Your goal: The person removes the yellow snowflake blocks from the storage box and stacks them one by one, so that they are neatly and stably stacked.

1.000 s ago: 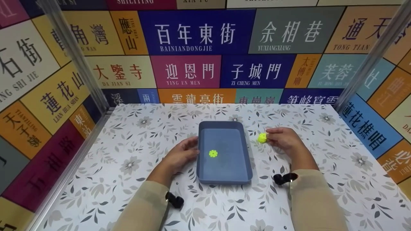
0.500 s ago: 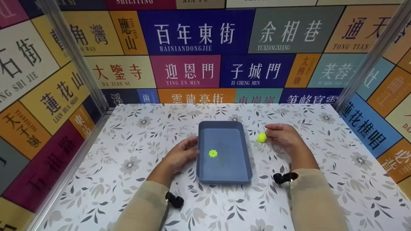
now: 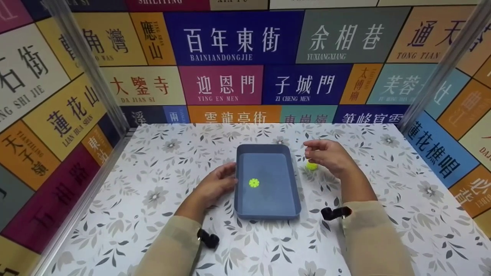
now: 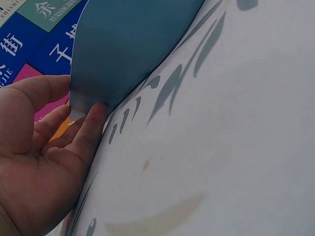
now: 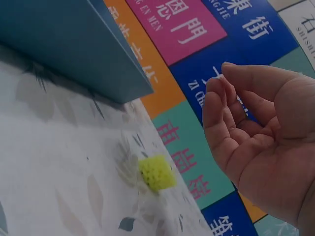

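Note:
A blue-grey rectangular tray (image 3: 268,191) stands on the table with one yellow-green notched disc (image 3: 254,183) lying flat in it. My left hand (image 3: 211,188) rests against the tray's left side; in the left wrist view, fingertips (image 4: 97,110) touch the outer wall. Right of the tray sits a small yellow-green bumpy piece (image 5: 157,173), partly hidden in the head view. My right hand (image 3: 329,159) is raised above and beside this piece, apart from it. Its fingers are loosely bent, and the right wrist view shows nothing held between them.
A white table (image 3: 153,237) printed with grey leaves and flowers lies under everything. Colourful sign-covered walls (image 3: 230,38) stand behind and at both sides, with clear corner posts. A black wrist camera (image 3: 208,238) sits at each sleeve.
My right hand has let go of the yellow-green piece, risen and moved left toward the tray. The piece stays on the table. The left hand and tray have hardly moved.

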A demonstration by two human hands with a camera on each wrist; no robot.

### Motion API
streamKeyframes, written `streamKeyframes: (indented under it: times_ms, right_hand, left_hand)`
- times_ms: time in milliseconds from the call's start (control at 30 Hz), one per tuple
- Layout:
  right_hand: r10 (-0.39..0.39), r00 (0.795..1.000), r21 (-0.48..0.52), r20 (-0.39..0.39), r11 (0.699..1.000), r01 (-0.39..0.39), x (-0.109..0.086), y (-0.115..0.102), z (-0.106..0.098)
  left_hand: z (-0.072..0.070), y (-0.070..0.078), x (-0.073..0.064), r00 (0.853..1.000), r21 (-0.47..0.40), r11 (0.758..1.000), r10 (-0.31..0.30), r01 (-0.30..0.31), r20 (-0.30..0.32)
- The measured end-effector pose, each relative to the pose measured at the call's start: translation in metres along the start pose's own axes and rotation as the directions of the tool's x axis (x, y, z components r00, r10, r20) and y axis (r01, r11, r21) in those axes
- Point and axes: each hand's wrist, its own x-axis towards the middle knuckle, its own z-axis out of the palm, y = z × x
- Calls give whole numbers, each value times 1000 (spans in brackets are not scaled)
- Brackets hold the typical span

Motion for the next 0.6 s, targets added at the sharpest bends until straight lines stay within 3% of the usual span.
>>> streamKeyframes:
  times_ms: [267,600]
  right_hand:
    - [-41,998,-25,55,999,43,-1,-12,21]
    - [-56,982,-80,178,994,71,0,-34,68]
  left_hand:
    - [-1,-1,0,1000,6,1000,-7,7,5]
    - [0,0,-1,1000,1,1000,-10,10,-8]
